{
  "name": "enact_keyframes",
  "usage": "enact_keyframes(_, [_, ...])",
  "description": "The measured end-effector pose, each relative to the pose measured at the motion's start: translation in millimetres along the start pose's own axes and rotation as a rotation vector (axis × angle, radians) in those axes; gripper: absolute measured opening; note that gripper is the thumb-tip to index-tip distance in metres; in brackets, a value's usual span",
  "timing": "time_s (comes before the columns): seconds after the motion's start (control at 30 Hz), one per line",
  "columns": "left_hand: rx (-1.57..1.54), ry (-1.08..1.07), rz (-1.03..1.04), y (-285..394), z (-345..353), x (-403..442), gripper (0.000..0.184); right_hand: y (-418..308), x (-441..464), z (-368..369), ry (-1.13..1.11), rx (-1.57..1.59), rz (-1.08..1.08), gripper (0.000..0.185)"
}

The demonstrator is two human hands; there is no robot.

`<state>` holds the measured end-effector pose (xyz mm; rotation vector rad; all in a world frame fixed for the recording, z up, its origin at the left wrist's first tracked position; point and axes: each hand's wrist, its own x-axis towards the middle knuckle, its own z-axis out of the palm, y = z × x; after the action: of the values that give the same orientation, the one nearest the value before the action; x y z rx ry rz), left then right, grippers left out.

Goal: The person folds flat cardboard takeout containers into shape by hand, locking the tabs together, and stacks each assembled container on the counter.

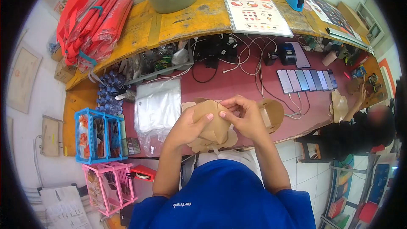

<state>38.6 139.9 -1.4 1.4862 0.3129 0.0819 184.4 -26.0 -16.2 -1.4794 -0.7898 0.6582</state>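
Note:
A brown kraft paper box (214, 129), partly folded, is held up in front of my chest between both hands. My left hand (186, 126) grips its left side, with the thumb lying on the front panel. My right hand (244, 116) pinches the upper right edge of the same box between thumb and fingers. Under it, flat kraft box blanks (199, 146) lie at the desk's front edge. Just right of my right hand stands another kraft box (272, 114), folded into shape with its top open. The far side of the held box is hidden.
Clear plastic bags (157, 106) lie on the left, beside a blue basket (95, 159). Several phones (306, 80) stand in a row on the right, with white cables (256, 65) behind. A co-worker (352, 135) sits at the right end near more kraft blanks (338, 106).

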Motion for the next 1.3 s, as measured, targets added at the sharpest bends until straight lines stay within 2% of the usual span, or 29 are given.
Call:
enact_keyframes(0.13, [0.072, 0.001, 0.034, -1, -8, 3, 0.033, 9, 0, 5, 0.016, 0.022, -0.093, 0.022])
enact_keyframes(0.27, [0.093, -0.029, 0.011, 6, -10, 1, 0.033, 13, 1, 2, -0.016, 0.125, -0.033, 0.021])
enact_keyframes(0.37, [0.089, -0.021, 0.026, 0, -11, 2, 0.034, 11, -2, 8, 0.056, 0.132, -0.053, 0.019])
enact_keyframes(0.43, [0.085, -0.019, 0.031, 3, -8, 2, 0.033, -3, -7, 13, 0.121, -0.109, -0.063, 0.014])
enact_keyframes(0.57, [0.183, 0.012, 0.082, -10, -14, 2, 0.029, -13, -14, 26, 0.186, -0.274, -0.187, 0.013])
enact_keyframes(0.63, [0.223, 0.023, 0.093, -9, -17, 2, 0.028, -3, -17, 34, 0.265, -0.443, -0.342, 0.022])
enact_keyframes(0.7, [0.264, 0.031, 0.107, 0, -16, 0, 0.027, 9, -17, 44, 0.273, -0.485, -0.399, 0.026])
enact_keyframes(0.77, [0.492, 0.114, 0.143, 21, -11, -7, 0.028, 16, -18, 46, 0.282, -0.523, -0.456, 0.030])
enact_keyframes(0.83, [0.586, 0.185, 0.178, 18, -10, -9, 0.029, 17, -16, 42, 0.114, -0.363, -0.431, 0.053])
enact_keyframes(0.87, [0.674, 0.265, 0.210, 15, -8, -10, 0.030, 15, -16, 44, 0.104, -0.364, -0.441, 0.053])
enact_keyframes(0.93, [0.697, 0.292, 0.256, 11, 4, -10, 0.032, 11, -23, 52, 0.097, -0.477, -0.568, 0.083])
enact_keyframes(0.97, [0.718, 0.299, 0.296, 8, 13, -10, 0.034, 21, -22, 57, 0.094, -0.475, -0.570, 0.083])
enact_keyframes(1.03, [0.717, 0.341, 0.297, 3, 31, -12, 0.041, 51, -15, 64, 0.179, -0.464, -0.644, 0.103])
enact_keyframes(1.1, [0.751, 0.368, 0.272, 20, 47, -26, 0.046, 63, -14, 60, 0.181, -0.348, -0.602, 0.105])
enact_keyframes(1.13, [0.909, 0.335, 0.553, 24, 40, -34, 0.062, 65, -14, 55, 0.182, -0.228, -0.549, 0.107])
enact_keyframes(1.17, [0.904, 0.334, 0.556, 29, 24, -50, 0.062, 65, -15, 49, 0.183, -0.234, -0.549, 0.107])
enact_keyframes(1.23, [0.533, 0.105, 0.564, 36, -18, -89, 0.097, 64, -23, 35, 0.178, 0.094, -0.358, 0.114])
enact_keyframes(1.27, [0.527, 0.105, 0.558, 32, -35, -92, 0.097, 65, -24, 26, 0.147, 0.134, -0.344, 0.118])
enact_keyframes(1.3, [0.541, 0.203, 0.548, 24, -54, -87, 0.113, 62, -25, 22, 0.148, 0.136, -0.341, 0.118])
